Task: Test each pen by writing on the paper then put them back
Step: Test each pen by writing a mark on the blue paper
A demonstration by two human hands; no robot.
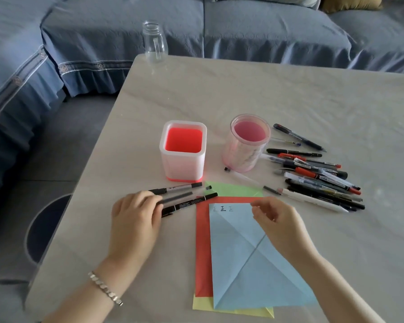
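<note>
Lying left of the blue paper (243,252): three dark pens (175,198), side by side, long axes running left to right and angled slightly away at the right ends, left ends under the left hand (133,220). Left grip slack, fingers laid straight across the barrels, touching, not clasping. Right hand (280,222) above the paper's top right corner, fingers loosely curled and blurred; cannot tell that grip's state. Further right on the table (289,101), a pile of pens (317,180), mostly pointing right. Behind, upright: square red holder (183,155), round pink holder (247,145).
</note>
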